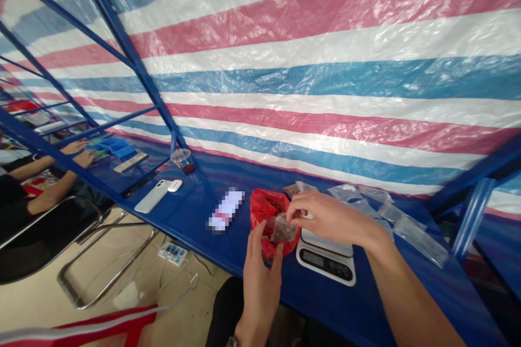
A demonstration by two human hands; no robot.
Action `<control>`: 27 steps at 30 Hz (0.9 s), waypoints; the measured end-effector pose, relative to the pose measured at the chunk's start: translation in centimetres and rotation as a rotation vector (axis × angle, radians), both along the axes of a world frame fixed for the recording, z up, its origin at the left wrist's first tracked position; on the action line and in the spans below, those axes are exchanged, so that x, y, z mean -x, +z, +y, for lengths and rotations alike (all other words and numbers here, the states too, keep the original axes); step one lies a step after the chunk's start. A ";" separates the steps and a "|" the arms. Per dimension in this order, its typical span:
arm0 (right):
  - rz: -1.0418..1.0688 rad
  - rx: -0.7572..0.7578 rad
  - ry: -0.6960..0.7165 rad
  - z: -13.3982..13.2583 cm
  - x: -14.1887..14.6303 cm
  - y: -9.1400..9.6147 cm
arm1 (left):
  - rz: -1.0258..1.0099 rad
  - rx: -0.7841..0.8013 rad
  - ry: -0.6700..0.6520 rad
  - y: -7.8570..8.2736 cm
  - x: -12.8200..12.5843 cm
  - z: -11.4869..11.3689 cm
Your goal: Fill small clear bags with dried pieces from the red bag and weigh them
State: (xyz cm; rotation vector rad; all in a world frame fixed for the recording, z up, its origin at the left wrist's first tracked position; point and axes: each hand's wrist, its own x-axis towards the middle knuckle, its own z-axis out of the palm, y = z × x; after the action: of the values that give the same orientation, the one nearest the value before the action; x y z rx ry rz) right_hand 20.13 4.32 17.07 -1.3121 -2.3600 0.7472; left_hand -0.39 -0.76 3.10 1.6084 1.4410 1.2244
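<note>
A red plastic bag [255, 207] stands open on the blue table with dark reddish-brown bits inside. Over its mouth is a small clear plastic bag [285, 230] with some brownish contents. Coming from the right, my right hand [325, 216] is closed, its thumb and fingers pinching the clear bag's upper edge. My left hand [262, 260] curls around the clear bag's left side, fingers and thumb closed on it at the red bag's front. A white digital scale [325, 263] sits under my right wrist, its plate partly hidden.
Several flat clear bags [421, 238] lie at the right, and a filled one [299, 188] behind my right hand. Leftward are a blurred phone [226, 210], a pale phone [153, 197], a white case [175, 185] and a clear cup [184, 160]. Another person's hands [83, 158] work far left.
</note>
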 end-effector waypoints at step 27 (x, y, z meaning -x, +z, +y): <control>-0.103 0.182 -0.460 4.0 -9.9 -4.9 | 0.356 -0.488 0.233 -5.4 6.9 7.5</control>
State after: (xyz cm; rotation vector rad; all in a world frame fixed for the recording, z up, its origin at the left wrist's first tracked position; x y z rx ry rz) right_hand 30.03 8.34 12.14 -1.9196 -1.9761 0.7721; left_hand -7.33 6.71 -2.30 2.1152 1.6714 1.5723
